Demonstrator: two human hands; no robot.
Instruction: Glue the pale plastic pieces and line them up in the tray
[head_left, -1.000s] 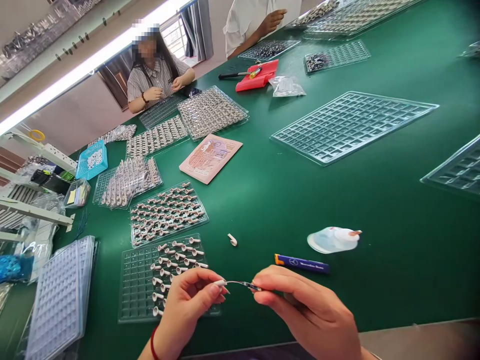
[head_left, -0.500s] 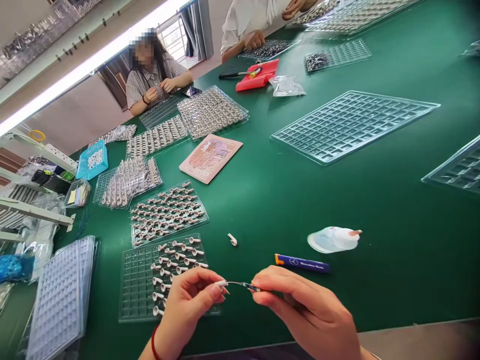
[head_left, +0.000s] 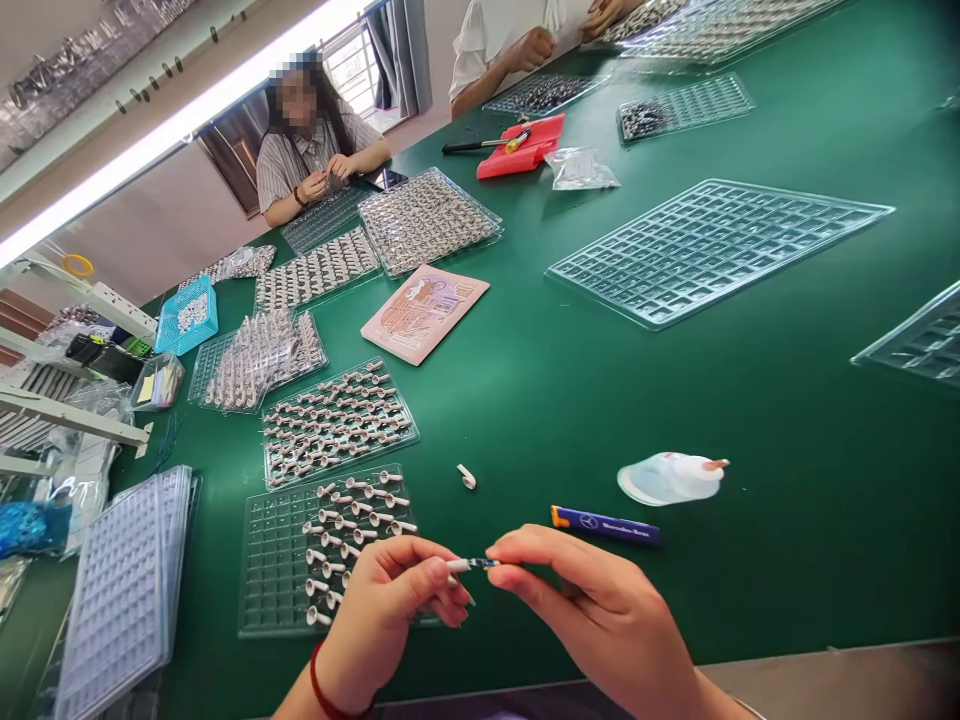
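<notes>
1 head-worn camera faces forward and down across the counter (head_left: 540, 400), left hand (head_left: 394, 595) and right hand (head_left: 592, 605) close.

On the green table (head_left: 802, 540), a wide bare area is stretching to the right of the right hand (head_left: 577, 600), leaving free way there. Just beyond this hand, a blue stick (head_left: 619, 526) is blocking the forward path, and a white bottle (head_left: 667, 478) is lying behind it. A loose white piece (head_left: 466, 476) is lying ahead of both hands. A half-filled tray (head_left: 271, 560) is obstructing the left hand's (head_left: 394, 590) side.
</notes>
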